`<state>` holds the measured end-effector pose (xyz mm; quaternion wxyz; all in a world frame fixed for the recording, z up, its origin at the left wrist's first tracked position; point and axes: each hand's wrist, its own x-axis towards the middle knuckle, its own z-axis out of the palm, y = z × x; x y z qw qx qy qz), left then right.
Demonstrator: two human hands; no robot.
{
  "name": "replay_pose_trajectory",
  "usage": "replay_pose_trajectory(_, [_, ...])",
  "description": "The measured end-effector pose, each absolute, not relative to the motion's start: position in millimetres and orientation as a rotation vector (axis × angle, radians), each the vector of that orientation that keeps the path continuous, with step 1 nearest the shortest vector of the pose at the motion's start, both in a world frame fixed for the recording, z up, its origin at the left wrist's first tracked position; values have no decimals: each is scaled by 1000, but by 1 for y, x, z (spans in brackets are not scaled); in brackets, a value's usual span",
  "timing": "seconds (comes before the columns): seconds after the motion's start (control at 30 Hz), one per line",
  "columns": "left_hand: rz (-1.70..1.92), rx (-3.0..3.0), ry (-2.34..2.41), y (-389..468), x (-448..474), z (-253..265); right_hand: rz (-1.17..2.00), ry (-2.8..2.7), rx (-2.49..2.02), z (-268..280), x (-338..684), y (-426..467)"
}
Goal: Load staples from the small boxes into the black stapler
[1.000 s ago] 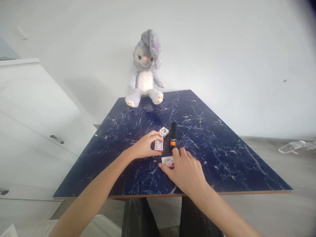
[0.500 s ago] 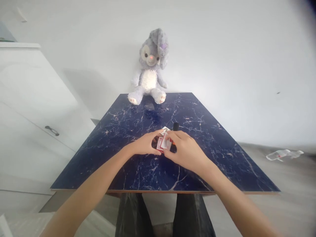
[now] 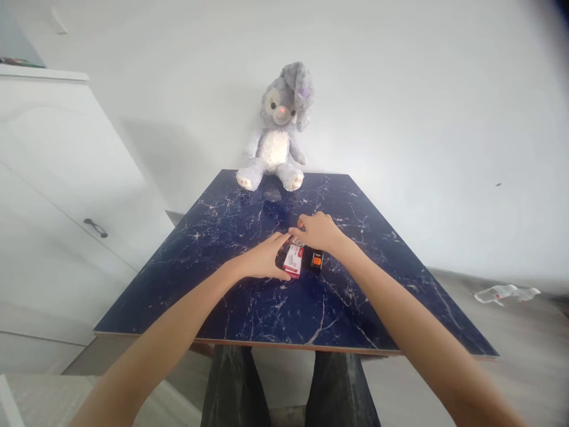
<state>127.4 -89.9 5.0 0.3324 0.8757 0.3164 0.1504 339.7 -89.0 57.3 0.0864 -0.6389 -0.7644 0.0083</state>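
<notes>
A small red-and-white cardboard box [image 3: 293, 261] lies on the blue marbled table top, near its middle. My left hand [image 3: 264, 258] grips it from the left, thumb at the near end and fingertips at the far end. Over the box's far end, my right hand [image 3: 319, 231] is closed, with thumb and curled forefinger close together. Whatever they pinch is hidden from me. Just right of the box, partly under my right wrist, is a black object with an orange patch [image 3: 317, 261]; I cannot tell its kind.
A grey plush rabbit [image 3: 278, 133] sits at the table's [image 3: 249, 308] far edge against the wall. To the left stands a white cabinet [image 3: 53, 178] with a dark handle. Clear plastic packaging [image 3: 504, 293] lies on the floor at right.
My right hand has moved away from me to the box's far end, uncovering the box's top and the orange patch. My left hand stays at the box. The view has shifted slightly.
</notes>
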Motion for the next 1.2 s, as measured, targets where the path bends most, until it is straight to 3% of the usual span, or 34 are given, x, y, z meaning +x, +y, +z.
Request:
replay_pose_trajectory(0.3, [266,2380,968,-87,123,0,370,-2419,-1792,53,347,-69])
replay_pose_trajectory(0.47, [360,2394,931,-90,132,-2,84,-1728,-1871,31,376,-105])
replay_pose_trajectory(0.63, [476,2457,834,-97,147,-1,1005,-1598,-1756,9,393,-113])
replay_pose_trajectory(0.73, [475,2457,913,-99,152,-2,1174,-1612,-1578,10,393,-112])
replay_pose_trajectory(0.93, [493,2463,997,-98,152,-7,1165,-1631,-1526,14,390,-115])
replay_pose_trajectory(1.2, [411,2687,1160,-119,164,-24,677,-1864,-1754,13,386,-118])
